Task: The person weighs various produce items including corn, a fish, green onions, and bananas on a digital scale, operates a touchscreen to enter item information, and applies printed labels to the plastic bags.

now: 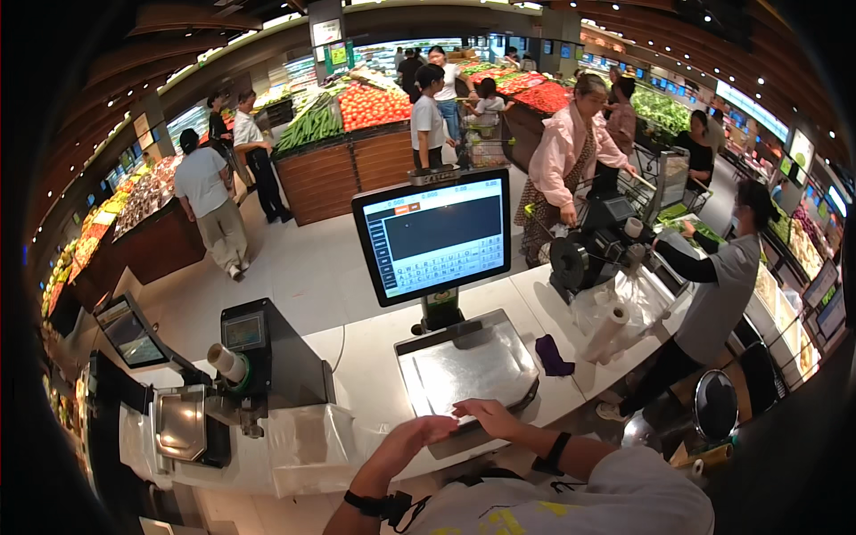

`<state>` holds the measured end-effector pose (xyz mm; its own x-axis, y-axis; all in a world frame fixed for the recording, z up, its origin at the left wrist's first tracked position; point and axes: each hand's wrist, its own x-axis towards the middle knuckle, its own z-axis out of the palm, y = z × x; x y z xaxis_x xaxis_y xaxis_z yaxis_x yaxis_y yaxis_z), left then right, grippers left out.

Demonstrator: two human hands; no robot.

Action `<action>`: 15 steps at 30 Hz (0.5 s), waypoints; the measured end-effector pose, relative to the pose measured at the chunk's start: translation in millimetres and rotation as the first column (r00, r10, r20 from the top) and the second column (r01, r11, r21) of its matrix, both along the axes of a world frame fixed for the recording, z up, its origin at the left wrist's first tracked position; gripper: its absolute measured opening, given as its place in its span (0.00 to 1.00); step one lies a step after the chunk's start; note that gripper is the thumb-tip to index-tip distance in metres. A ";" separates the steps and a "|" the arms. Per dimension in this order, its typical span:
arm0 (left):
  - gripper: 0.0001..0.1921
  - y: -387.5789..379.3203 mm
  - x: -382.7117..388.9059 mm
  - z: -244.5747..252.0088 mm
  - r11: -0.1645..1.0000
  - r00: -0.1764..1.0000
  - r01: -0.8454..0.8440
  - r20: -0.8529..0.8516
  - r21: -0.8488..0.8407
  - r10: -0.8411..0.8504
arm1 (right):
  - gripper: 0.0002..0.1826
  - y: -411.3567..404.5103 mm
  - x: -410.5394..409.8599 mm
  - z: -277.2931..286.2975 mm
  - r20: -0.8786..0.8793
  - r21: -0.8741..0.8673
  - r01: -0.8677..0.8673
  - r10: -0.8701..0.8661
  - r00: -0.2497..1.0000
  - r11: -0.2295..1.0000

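My left hand (pixel 428 433) and my right hand (pixel 487 416) are extended towards each other over the near edge of a weighing scale's steel platter (pixel 468 364). Nothing shows in either hand, and the fingertips are close together; whether they touch is unclear. Each wrist wears a black strap. Behind the platter, a touchscreen monitor (pixel 435 234) stands on a post and displays a keyboard layout. A crumpled dark purple cloth (pixel 554 356) lies on the white counter (pixel 495 301), right of the scale.
Left are a label printer or sealing machine (pixel 267 354), clear plastic bags (pixel 311 435) and a second scale (pixel 180 424). A plastic bag roll (pixel 607 328) stands at right, near a co-worker (pixel 719 281). Across the counter, a shopper (pixel 568 154) stands before produce displays (pixel 374 103).
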<state>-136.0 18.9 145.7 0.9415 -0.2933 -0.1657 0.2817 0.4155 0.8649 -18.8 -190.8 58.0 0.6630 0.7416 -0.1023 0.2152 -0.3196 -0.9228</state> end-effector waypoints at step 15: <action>0.27 -44.9 34.3 -15.7 0.929 0.915 0.360 -0.228 0.086 -0.333 | 0.18 -28.4 -22.3 47.8 -0.323 0.164 -0.133 0.180 0.929 0.978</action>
<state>-101.7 -26.0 130.0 0.7251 -0.5599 -0.4009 0.5661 0.1533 0.8099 -41.1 -219.2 105.9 0.4820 0.8557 -0.1885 -0.0767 -0.1731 -0.9819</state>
